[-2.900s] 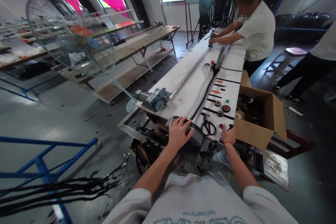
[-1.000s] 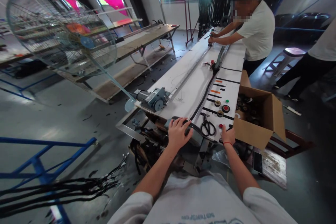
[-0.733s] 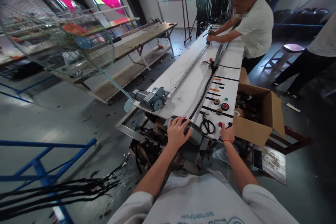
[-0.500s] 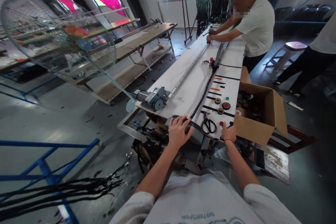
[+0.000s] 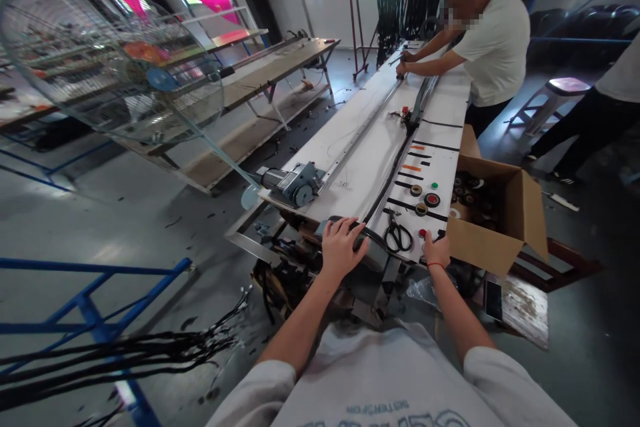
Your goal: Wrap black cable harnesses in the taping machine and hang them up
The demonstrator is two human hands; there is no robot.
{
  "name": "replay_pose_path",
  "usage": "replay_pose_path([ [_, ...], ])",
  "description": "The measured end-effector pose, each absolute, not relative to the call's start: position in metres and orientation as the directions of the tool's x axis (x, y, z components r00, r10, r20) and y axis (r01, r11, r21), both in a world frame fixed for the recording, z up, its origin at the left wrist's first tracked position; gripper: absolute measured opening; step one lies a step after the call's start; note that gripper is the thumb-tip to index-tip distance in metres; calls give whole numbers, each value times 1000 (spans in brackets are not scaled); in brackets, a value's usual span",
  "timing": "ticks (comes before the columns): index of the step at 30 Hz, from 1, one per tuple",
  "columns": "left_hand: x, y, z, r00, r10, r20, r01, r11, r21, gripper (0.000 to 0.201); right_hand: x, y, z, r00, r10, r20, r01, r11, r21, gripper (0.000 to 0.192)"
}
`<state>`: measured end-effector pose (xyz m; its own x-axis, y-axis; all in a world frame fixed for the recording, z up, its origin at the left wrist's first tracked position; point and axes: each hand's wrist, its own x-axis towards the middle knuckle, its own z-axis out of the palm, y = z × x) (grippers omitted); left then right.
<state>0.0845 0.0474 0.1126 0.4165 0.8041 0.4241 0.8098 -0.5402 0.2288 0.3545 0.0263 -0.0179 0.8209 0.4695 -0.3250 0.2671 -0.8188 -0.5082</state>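
long white table (image 5: 360, 153) bears a black strip (image 5: 395, 170) laid lengthwise, already run to its near end, far end under a co-worker's hands (image 5: 403, 69) | scissors (image 5: 399, 236) just beside strip, unused | left hand (image 5: 341, 248) flat, fingers spread, pressing strip's near end | right hand (image 5: 437, 252) curled at table edge by red button (image 5: 422, 233), grip unclear

one head-worn view – looking forward and down along the long white table (image 5: 360, 160), near its end.
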Motion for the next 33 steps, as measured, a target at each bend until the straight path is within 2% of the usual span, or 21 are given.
replay_pose_path([
  [28,86,48,114,416,812,410,803,-539,253,29,354,27,-15,814,477,-332,276,-820,-502,69],
  [30,85,49,112,409,816,408,805,-534,260,34,354,26,-15,815,479,-327,276,-816,-508,70],
  [33,84,50,109,373,835,405,815,-503,287,51,354,26,-16,816,475,-328,270,-816,-511,70],
])
